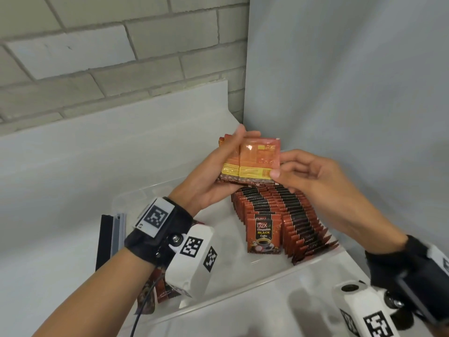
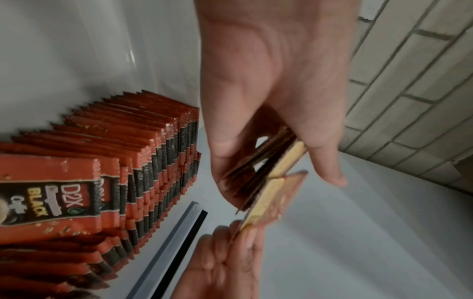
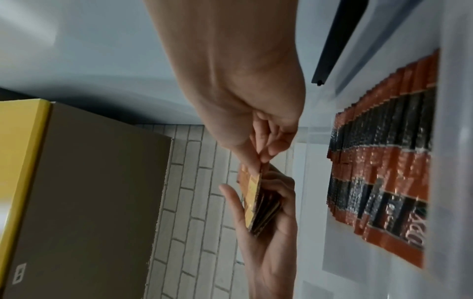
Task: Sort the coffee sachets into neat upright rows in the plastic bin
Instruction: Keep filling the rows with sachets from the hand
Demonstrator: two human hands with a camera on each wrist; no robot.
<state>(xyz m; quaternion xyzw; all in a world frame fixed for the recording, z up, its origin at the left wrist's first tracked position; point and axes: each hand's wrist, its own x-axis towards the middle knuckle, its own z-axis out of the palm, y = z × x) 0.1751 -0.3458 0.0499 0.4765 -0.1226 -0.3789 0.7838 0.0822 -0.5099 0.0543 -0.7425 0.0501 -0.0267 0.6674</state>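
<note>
My left hand holds a small stack of coffee sachets above the clear plastic bin, their orange and yellow backs facing me. My right hand pinches the lower right corner of the top sachet between thumb and fingers. Below the hands, red and black sachets stand in two upright rows along the bin's right side; the front one reads "D2X Black Coffee". The same rows fill the left of the left wrist view, and the rows show through the bin wall in the right wrist view.
A few loose sachets lie in the bin's near left corner, partly hidden by my left wrist camera. A black and grey rail lies left of the bin. A brick wall and a grey panel close the corner. A yellow-edged box stands nearby.
</note>
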